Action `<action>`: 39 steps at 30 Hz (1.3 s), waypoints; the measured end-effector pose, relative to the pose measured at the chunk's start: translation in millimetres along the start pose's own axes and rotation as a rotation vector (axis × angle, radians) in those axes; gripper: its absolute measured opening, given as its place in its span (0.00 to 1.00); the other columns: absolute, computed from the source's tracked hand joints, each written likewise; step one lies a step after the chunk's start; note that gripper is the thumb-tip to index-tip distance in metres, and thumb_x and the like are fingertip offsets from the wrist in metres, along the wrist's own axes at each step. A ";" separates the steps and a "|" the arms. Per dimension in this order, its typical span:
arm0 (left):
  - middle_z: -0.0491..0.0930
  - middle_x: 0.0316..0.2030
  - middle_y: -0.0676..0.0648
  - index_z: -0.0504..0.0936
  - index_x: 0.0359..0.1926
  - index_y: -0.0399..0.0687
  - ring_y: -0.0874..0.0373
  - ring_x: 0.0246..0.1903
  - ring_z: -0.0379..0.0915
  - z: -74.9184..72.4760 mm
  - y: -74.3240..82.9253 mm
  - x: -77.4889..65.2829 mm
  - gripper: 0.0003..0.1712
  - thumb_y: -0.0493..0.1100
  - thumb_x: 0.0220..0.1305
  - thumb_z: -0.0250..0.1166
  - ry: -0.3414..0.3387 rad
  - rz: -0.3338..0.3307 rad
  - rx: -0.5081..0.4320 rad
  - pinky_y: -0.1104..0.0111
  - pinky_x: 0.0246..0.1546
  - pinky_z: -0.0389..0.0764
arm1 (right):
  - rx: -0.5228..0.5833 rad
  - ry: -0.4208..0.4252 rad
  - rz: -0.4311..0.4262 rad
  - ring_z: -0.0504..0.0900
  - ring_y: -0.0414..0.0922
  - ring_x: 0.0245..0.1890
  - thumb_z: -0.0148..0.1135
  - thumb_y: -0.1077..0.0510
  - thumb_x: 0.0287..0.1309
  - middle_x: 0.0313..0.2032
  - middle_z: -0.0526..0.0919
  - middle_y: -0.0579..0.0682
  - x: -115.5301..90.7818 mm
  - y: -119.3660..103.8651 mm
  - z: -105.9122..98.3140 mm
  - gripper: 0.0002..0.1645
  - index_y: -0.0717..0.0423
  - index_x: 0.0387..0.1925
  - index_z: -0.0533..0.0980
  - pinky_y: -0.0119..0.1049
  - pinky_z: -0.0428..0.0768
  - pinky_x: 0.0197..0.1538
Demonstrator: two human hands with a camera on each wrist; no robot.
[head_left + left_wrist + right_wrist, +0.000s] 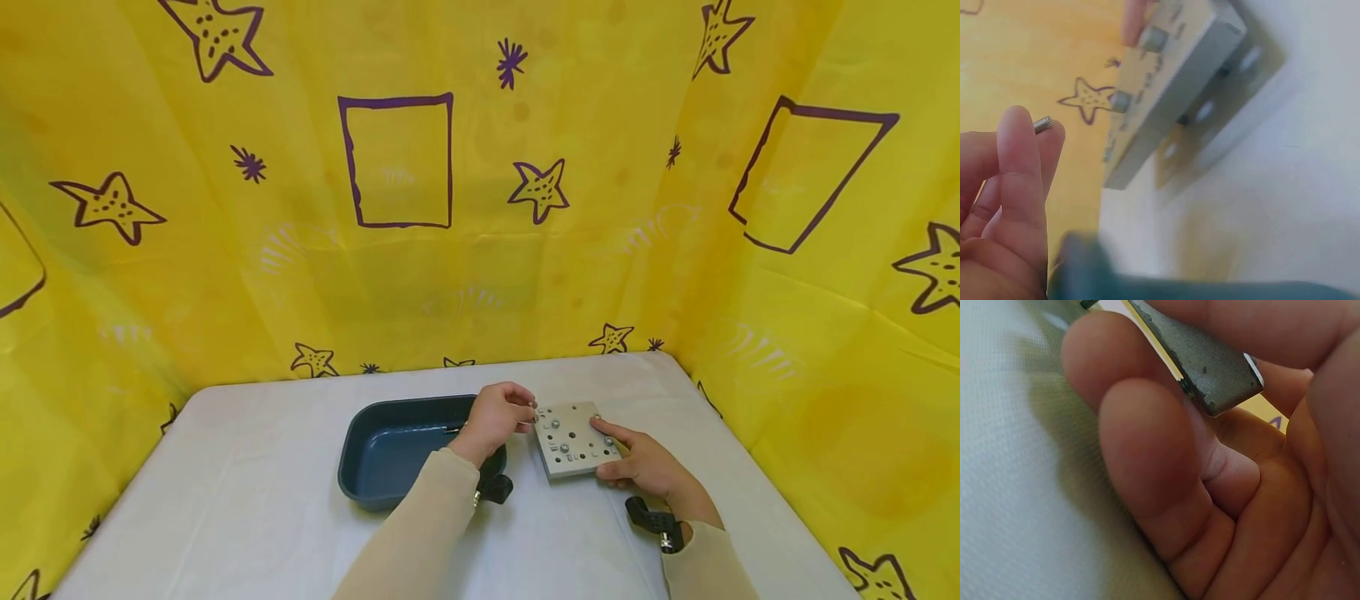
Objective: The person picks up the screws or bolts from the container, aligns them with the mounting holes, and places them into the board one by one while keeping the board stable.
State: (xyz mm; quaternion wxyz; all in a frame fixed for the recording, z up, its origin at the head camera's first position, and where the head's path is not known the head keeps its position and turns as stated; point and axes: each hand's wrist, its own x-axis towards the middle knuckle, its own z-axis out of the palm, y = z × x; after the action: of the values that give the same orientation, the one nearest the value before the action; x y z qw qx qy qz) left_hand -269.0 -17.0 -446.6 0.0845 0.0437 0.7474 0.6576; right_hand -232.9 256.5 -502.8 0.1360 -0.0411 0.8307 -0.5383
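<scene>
The left hand pinches a small metal pin between its fingertips, while the right hand grips a metal plate by its right side, thumb on top and fingers beneath. The left wrist and its beige sleeve cross the right part of a dark blue tray, hiding that end; a thin, dark item inside shows only in part. A black wrist mount juts out beside the tray. White cloth covers the table, with a yellow curtain patterned in purple stars around it. The pin sits at the left fingertips, near the plate's far left corner and apart from the plate; the plate lies between the hands, raised over its shadow. The pin's visible end is short, silvery and cylindrical. The plate is grey, square and thick, with dark holes, small raised marks and several round-headed bolts.
</scene>
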 end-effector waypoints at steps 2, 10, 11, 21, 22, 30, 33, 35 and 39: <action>0.82 0.34 0.46 0.83 0.37 0.40 0.54 0.29 0.80 3.3 -0.2 1.0 0.06 0.28 0.61 0.67 0.001 0.000 0.054 0.66 0.31 0.83 | -0.008 0.009 0.010 0.81 0.51 0.28 0.81 0.52 0.42 0.57 0.71 0.62 0.6 0.0 0.5 0.53 0.39 0.72 0.68 0.39 0.79 0.31; 0.79 0.31 0.48 0.83 0.36 0.43 0.56 0.25 0.77 10.5 0.7 3.1 0.07 0.29 0.61 0.68 -0.027 0.011 0.217 0.69 0.27 0.82 | -0.004 0.008 0.015 0.81 0.51 0.28 0.80 0.53 0.44 0.58 0.70 0.62 1.3 -0.4 0.2 0.52 0.39 0.72 0.67 0.39 0.79 0.31; 0.79 0.31 0.48 0.83 0.36 0.44 0.55 0.25 0.77 11.6 0.7 3.1 0.07 0.29 0.61 0.68 -0.035 0.017 0.229 0.69 0.27 0.82 | -0.003 0.004 0.013 0.81 0.51 0.28 0.80 0.53 0.44 0.58 0.69 0.62 1.2 -0.3 0.0 0.52 0.39 0.72 0.67 0.39 0.79 0.31; 0.77 0.30 0.50 0.84 0.36 0.43 0.57 0.25 0.76 20.4 -1.4 5.3 0.04 0.31 0.63 0.68 -0.054 0.045 0.361 0.70 0.26 0.81 | 0.005 0.000 0.012 0.80 0.51 0.28 0.80 0.54 0.45 0.58 0.68 0.62 -0.8 -2.4 0.6 0.52 0.39 0.72 0.67 0.39 0.78 0.31; 0.77 0.30 0.50 0.84 0.36 0.43 0.58 0.25 0.76 20.9 -1.7 5.2 0.04 0.31 0.63 0.68 -0.055 0.048 0.372 0.70 0.26 0.81 | 0.010 -0.002 0.010 0.80 0.51 0.28 0.80 0.54 0.45 0.59 0.68 0.62 -0.9 -2.4 0.6 0.52 0.39 0.72 0.67 0.39 0.78 0.31; 0.77 0.28 0.51 0.83 0.34 0.45 0.58 0.25 0.75 23.3 -3.1 4.9 0.05 0.31 0.62 0.68 -0.062 0.090 0.450 0.70 0.25 0.80 | 0.012 -0.023 -0.016 0.80 0.51 0.27 0.80 0.53 0.45 0.55 0.71 0.62 0.5 0.4 -1.5 0.52 0.42 0.73 0.66 0.38 0.78 0.30; 0.77 0.28 0.52 0.83 0.34 0.45 0.58 0.26 0.74 24.1 -4.4 5.5 0.05 0.32 0.62 0.68 -0.063 0.108 0.483 0.71 0.25 0.79 | 0.004 -0.027 -0.032 0.80 0.51 0.27 0.80 0.53 0.45 0.54 0.73 0.62 0.7 1.5 -2.1 0.53 0.43 0.73 0.66 0.39 0.78 0.30; 0.76 0.28 0.52 0.83 0.33 0.46 0.58 0.26 0.74 24.7 -5.1 5.6 0.05 0.31 0.62 0.69 -0.065 0.117 0.503 0.71 0.25 0.79 | -0.003 -0.028 -0.046 0.80 0.51 0.27 0.80 0.53 0.45 0.53 0.73 0.61 0.9 2.1 -2.4 0.53 0.43 0.73 0.66 0.39 0.78 0.30; 0.76 0.27 0.52 0.83 0.31 0.46 0.59 0.25 0.73 25.2 -4.8 5.1 0.06 0.31 0.61 0.68 -0.073 0.138 0.530 0.71 0.24 0.78 | -0.008 -0.030 -0.060 0.80 0.51 0.27 0.80 0.53 0.45 0.52 0.74 0.61 1.4 2.4 -2.5 0.52 0.44 0.73 0.66 0.39 0.79 0.30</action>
State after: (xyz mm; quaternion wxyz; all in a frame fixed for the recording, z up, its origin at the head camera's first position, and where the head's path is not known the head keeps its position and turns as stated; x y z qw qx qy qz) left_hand -269.1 7.9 -454.8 0.0519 0.1389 0.8851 0.4411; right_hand -234.7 259.5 -504.3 0.1322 -0.0749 0.8291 -0.5380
